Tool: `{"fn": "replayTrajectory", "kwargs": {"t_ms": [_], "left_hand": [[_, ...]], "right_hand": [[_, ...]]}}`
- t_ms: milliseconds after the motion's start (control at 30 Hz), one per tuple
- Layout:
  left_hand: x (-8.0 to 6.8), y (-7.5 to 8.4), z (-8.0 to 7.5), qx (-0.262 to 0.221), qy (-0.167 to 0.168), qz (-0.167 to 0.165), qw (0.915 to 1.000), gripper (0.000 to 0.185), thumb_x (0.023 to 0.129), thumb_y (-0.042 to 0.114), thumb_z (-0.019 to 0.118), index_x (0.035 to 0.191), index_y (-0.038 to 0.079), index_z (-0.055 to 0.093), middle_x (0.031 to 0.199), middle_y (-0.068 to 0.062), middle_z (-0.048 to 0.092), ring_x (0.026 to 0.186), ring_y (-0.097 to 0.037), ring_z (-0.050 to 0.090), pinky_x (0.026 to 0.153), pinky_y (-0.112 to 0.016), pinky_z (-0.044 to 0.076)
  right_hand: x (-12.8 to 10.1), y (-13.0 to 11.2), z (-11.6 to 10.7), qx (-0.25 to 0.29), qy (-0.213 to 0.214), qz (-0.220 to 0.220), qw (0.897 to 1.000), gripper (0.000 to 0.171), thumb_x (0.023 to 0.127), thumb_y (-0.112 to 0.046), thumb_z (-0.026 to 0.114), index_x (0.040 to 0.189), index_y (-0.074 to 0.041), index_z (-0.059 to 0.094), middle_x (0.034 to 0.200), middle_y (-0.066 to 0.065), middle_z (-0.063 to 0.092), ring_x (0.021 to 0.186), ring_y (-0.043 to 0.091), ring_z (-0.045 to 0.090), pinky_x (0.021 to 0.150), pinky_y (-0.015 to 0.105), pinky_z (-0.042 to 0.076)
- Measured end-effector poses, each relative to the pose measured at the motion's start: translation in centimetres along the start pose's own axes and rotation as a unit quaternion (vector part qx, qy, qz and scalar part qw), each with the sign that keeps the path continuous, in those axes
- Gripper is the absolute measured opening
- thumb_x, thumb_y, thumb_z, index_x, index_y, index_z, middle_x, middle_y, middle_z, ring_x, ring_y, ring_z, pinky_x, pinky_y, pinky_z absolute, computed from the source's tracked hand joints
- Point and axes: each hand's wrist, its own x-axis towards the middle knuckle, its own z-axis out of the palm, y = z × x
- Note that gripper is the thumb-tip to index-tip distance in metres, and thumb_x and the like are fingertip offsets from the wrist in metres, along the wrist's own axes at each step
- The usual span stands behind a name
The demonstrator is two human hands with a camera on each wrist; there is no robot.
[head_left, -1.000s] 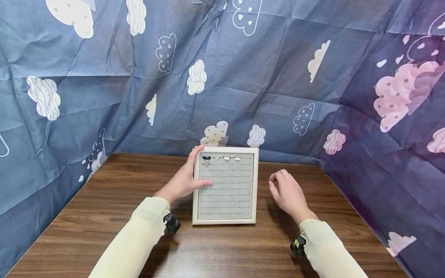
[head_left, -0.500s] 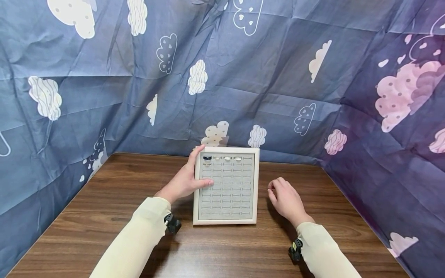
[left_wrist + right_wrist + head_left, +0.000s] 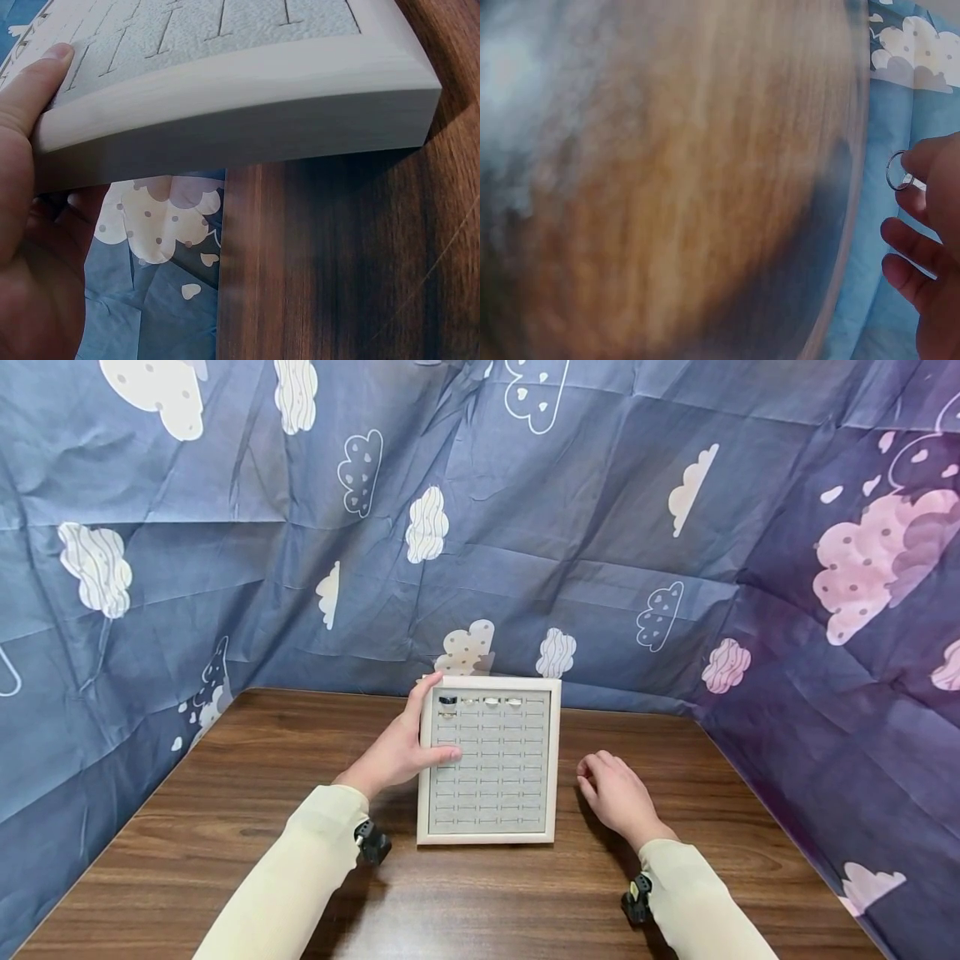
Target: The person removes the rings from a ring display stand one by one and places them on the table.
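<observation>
My left hand [image 3: 392, 752] grips the left side of a white-framed ring display tray [image 3: 557, 760], thumb over its grey slotted pad and fingers behind. The tray leans back, its bottom edge on the table. Along its top row sit a dark ring [image 3: 447, 701] and several lighter ones, with a gold-toned ring [image 3: 447, 716] below the dark one. To the right of the tray, my right hand [image 3: 621, 797] is held low over the table. In the right wrist view, a thin silver ring [image 3: 889, 174] is pinched between its thumb and index finger; the other fingers are loosely curled.
The brown wood-grain table [image 3: 480, 902] reaches back to a blue cloth backdrop [image 3: 510, 568] with cloud prints, which also rises along both sides. A black wrist camera [image 3: 371, 842] is strapped on the left sleeve, another camera [image 3: 637, 900] on the right.
My right hand has come down lower beside the tray, keeping its pinch. The left hand and the tray have stayed in place.
</observation>
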Motion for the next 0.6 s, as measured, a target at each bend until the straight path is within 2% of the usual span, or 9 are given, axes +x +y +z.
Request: {"fn": "replayTrajectory", "kwargs": {"t_ms": [433,600], "left_hand": [[-0.02,-0.13,0.07,-0.002,0.002,0.001,1.0000,0.118,0.089,0.012,0.090,0.170,0.030,0.006,0.128,-0.015,0.074,0.105,-0.024,0.077,0.105,-0.050,0.056],[-0.06,-0.20,0.07,-0.004,0.003,0.000,1.0000,0.118,0.089,0.014,0.090,0.170,0.031,0.006,0.128,-0.014,0.075,0.104,-0.022,0.077,0.104,-0.049,0.057]], "right_hand": [[0.09,0.27,0.41,-0.009,-0.078,0.027,0.997,0.012,0.096,-0.011,0.078,0.091,-0.014,0.067,0.095,0.003,0.063,0.092,0.028,0.062,0.088,0.051,0.053],[0.10,0.45,0.63,-0.008,-0.087,0.023,0.996,0.012,0.096,-0.011,0.078,0.091,-0.015,0.067,0.095,0.003,0.063,0.092,0.027,0.062,0.089,0.051,0.053]]}}
